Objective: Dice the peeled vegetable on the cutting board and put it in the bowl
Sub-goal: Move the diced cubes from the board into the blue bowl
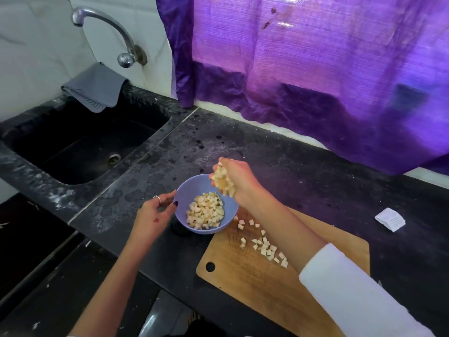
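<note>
- Two hands work over a dark bench (279,152) beside a black sink (85,142).
- Right hand (234,180) hangs above the far rim of the bowl (184,190), fingers curled round a clump of pale dice (222,177); its white sleeve (352,288) crosses the board.
- Left hand (155,210) grips the bowl's left rim, thumb hooked over the edge, a ring on one finger.
- Blue bowl stands on the bench, touching the far left corner of the board (267,283), and holds a heap of diced vegetable (206,212).
- More cubes (264,246) lie scattered on the wooden board, from near the bowl to under the right forearm.
- Board lies slantwise on the bench, its hanging hole at the near left corner.
- Grey cloth (97,87) is draped over the sink's far edge, below a metal tap (107,27) fixed to the wall.
- Purple sheet (303,69) hangs along the wall behind the bench.
- Crumpled paper slip (390,219) lies on the bench, well to the right of the board.
</note>
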